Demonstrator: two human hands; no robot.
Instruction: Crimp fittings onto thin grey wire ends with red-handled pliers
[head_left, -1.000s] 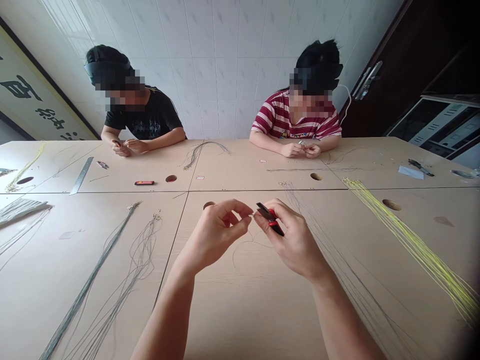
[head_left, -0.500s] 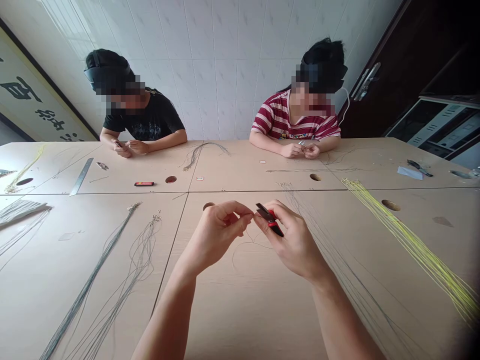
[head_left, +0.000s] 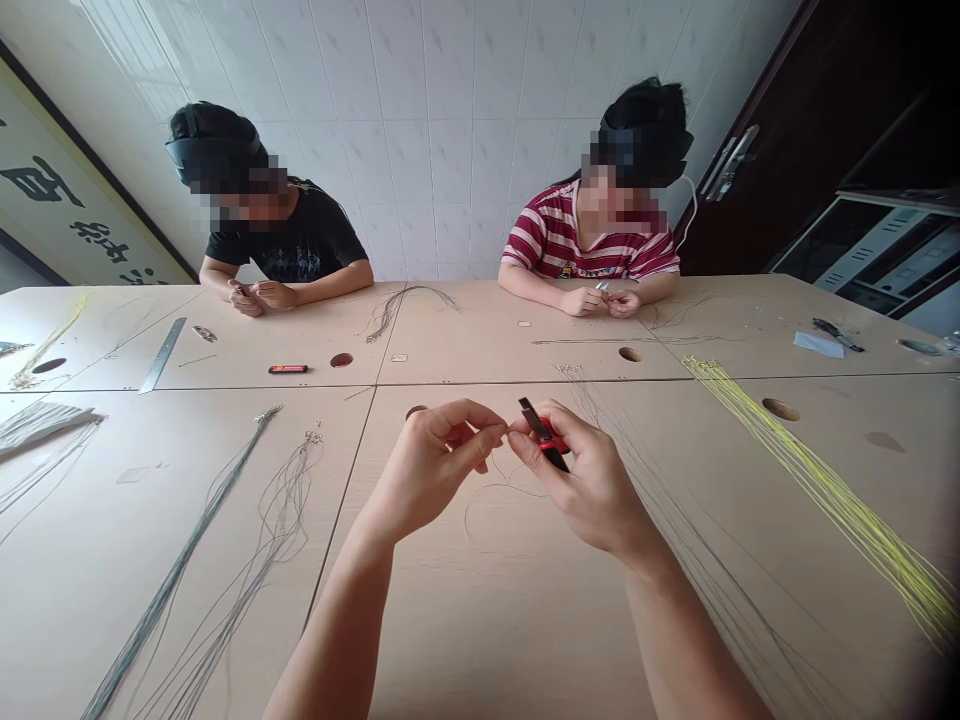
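Note:
Above the middle of the table my left hand (head_left: pixel 435 470) is closed in a pinch on the end of a thin grey wire (head_left: pixel 487 492), which loops down onto the tabletop. My right hand (head_left: pixel 581 480) is closed round a small red and black tool (head_left: pixel 545 438) whose dark tip points up and left, close to the pinched wire end. The fingertips of both hands nearly touch.
Bundles of grey wires (head_left: pixel 225 530) lie left of my arms, more grey wires (head_left: pixel 675 530) right, yellow wires (head_left: pixel 840 500) far right. A steel ruler (head_left: pixel 163 352) and a red tool (head_left: pixel 288 368) lie beyond. Two people sit opposite, their hands (head_left: pixel 607 300) busy with wire.
My hands have stayed in place; the tool in my right hand has tilted a little more upright. The people opposite barely moved.

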